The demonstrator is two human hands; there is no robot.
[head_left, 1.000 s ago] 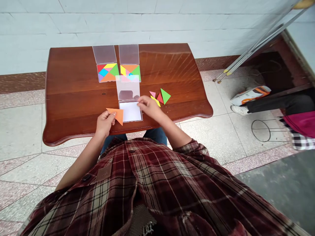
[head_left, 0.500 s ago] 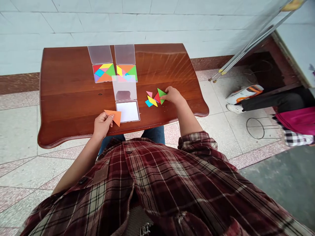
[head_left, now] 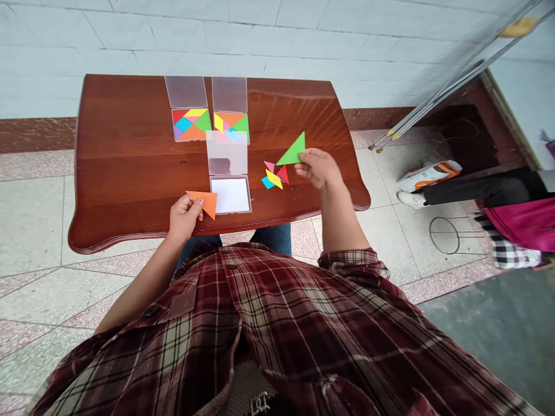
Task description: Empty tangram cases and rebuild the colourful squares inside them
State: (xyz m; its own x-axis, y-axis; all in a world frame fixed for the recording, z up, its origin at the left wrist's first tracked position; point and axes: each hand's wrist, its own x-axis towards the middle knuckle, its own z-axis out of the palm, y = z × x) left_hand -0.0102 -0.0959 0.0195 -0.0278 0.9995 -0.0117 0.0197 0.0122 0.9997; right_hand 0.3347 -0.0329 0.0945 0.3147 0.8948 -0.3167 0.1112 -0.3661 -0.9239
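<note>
2 filled cases behind front case; loose pieces to its right.

Table: brown wood, glossy top, beneath both grips.
White-lined case: lid open, just right of the left hand.
Left filled case: lid open, beyond the left-hand grip.
Right filled case: lid open, between grips, farther out.
Loose pieces: pink triangle, red triangle, yellow parallelogram, blue piece; left of the right hand.
</note>
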